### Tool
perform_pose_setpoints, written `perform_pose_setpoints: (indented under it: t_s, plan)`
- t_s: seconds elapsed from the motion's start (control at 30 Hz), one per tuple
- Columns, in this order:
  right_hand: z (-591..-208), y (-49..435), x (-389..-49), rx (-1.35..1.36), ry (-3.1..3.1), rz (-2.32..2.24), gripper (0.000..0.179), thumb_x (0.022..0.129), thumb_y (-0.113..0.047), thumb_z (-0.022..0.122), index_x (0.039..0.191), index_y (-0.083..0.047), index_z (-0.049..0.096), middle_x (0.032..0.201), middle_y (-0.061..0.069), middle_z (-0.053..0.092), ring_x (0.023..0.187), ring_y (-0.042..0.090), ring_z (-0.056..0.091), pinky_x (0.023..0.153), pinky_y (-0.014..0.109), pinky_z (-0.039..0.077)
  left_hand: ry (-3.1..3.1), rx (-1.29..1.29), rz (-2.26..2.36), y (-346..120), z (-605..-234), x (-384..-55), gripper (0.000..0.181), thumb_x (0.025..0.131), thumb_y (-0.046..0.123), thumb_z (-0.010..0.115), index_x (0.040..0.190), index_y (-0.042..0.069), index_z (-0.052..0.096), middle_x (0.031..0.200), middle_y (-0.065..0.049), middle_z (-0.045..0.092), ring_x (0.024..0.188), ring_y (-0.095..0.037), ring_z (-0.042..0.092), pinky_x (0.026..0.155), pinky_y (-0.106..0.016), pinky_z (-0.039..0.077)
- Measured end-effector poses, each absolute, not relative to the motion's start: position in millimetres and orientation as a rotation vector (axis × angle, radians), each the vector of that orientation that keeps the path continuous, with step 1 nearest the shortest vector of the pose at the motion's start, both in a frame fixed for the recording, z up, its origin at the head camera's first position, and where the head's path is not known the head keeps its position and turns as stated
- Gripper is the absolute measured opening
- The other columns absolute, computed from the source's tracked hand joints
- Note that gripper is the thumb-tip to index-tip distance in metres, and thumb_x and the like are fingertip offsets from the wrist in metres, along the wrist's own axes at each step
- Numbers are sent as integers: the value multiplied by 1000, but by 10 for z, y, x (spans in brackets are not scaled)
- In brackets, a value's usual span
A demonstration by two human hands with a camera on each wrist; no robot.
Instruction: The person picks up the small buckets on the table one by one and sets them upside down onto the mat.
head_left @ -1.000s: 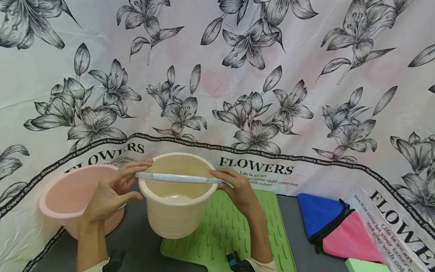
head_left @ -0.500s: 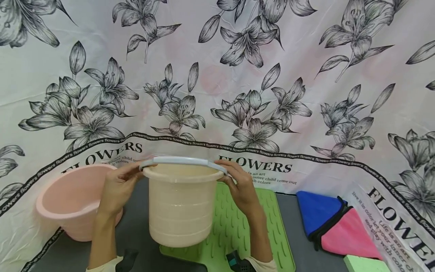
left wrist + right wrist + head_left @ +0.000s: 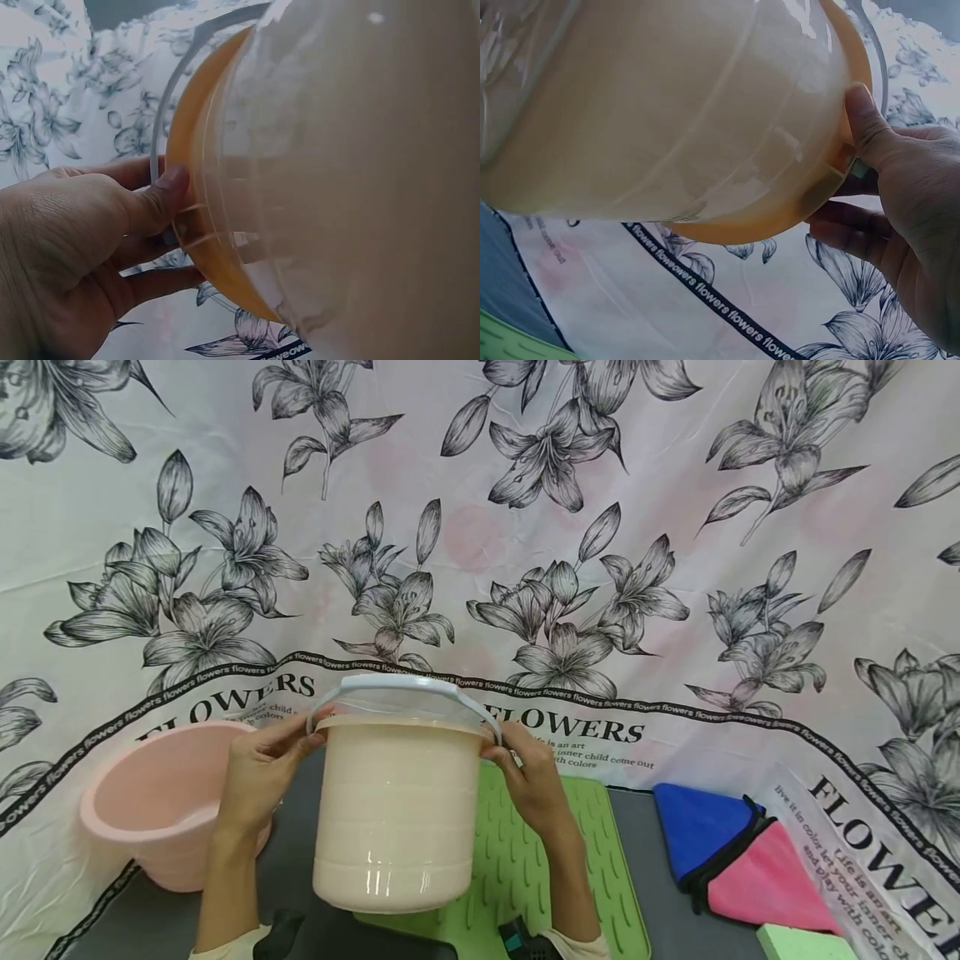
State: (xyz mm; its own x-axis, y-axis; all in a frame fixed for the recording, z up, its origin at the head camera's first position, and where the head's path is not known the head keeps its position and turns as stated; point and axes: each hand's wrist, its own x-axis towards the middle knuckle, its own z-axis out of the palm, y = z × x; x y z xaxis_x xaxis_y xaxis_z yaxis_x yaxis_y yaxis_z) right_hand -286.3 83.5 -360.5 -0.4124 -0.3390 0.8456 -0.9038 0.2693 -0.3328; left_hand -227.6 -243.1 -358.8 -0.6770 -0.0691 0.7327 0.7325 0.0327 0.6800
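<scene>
A cream plastic bucket (image 3: 396,818) is held up in the air, its mouth tipped away so that its outer wall and part of its base face me. Its pale blue-grey handle (image 3: 405,682) arches above the rim. At the bucket's left side my left hand (image 3: 258,768) pinches the rim by the handle joint, thumb on the near side in the left wrist view. My right hand (image 3: 534,777) grips the rim at the opposite joint, its thumb (image 3: 862,112) against the outer wall. The inside of the bucket is hidden.
A pink basin (image 3: 142,827) stands at the left, behind my left forearm. Under the bucket lies a green ridged mat (image 3: 577,860). Blue and pink cloths (image 3: 765,877) and a pale green block (image 3: 806,943) are at the right. Flower-printed fabric (image 3: 465,568) hangs behind.
The bucket has tilted, from showing its inside to showing its outer wall. Its handle has risen above the rim. My left hand has shifted from beside the rim to gripping it.
</scene>
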Motion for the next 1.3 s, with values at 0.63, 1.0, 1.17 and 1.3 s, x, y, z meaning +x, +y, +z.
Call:
perform_pose_setpoints:
  t_s: [0.63,1.0,1.17,1.3]
  plan:
    - [-3595,888,-2823,901,-2153,1353,30,111,-13,48,136,0,59,97,19,78,77,20,76,71,30,65,-1872,-582,-1765,-2353,-3586,-2338,51,97,-4,67,141,-20,49,118,22,76,94,3,77,82,-18,63]
    - [-3590,906,-2844,646,-2260,1487,31,111,-16,50,138,0,57,107,26,77,79,24,73,67,25,59,-2011,-438,-1859,-2185,-3582,-2404,47,101,3,67,142,-16,54,97,23,78,84,-1,78,76,-25,66]
    - [-3591,935,-2854,529,-2287,1584,31,108,-12,57,134,2,64,103,24,76,78,18,73,65,21,57,-2092,-289,-1900,-2123,-3608,-2457,45,102,12,68,140,-11,58,94,20,79,85,-2,78,77,-29,67]
    - [-3585,983,-2847,460,-2346,1737,36,108,-16,55,142,-5,63,82,13,68,55,8,53,51,20,46,-2119,-175,-1952,-2071,-3641,-2501,43,103,14,67,138,-10,61,97,8,82,82,-3,78,77,-30,68]
